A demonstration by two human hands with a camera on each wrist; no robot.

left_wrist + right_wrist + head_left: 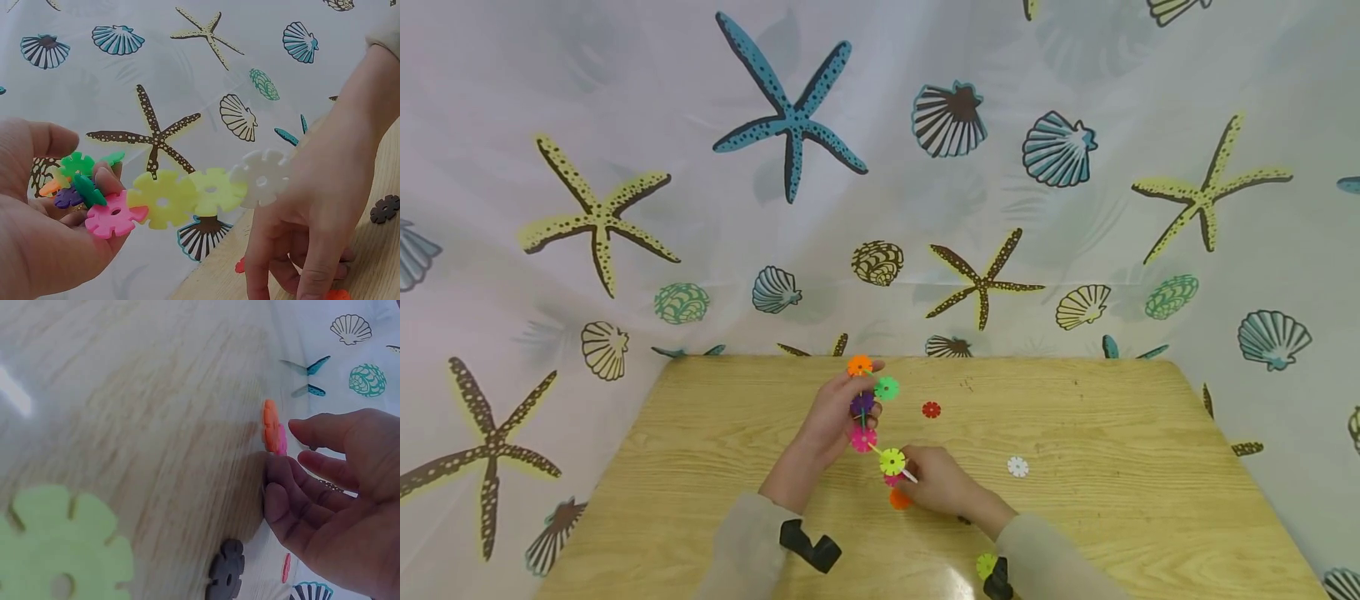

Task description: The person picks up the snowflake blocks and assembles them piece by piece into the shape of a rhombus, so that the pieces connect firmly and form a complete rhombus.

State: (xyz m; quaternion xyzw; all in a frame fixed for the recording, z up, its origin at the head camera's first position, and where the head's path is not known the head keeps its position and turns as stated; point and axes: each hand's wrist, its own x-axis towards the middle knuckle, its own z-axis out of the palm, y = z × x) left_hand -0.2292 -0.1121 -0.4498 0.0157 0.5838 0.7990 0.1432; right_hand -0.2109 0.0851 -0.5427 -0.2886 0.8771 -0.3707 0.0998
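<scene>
Between the fingers and thumb of my left hand (831, 417) is a chain of interlocked snowflake discs, small notched plastic rounds. Orange, green, purple and pink (115, 215) discs sit near the fingers. Two yellow discs (161, 201) and a translucent white disc (261, 178) stretch out from it towards the right. My right hand (942, 482) is low at the table, thumb and forefinger apart, the other fingers loosely bent against the wood. Right at its fingertips are a loose orange disc (270, 425) and a pink disc (282, 440) behind it.
On the wooden table (1112, 433) lie a red disc (931, 409) farther back and a white disc (1017, 467) to the right. A black disc (226, 572) and a yellow-green disc (986, 567) are near the right forearm. A patterned curtain (880, 167) hangs behind.
</scene>
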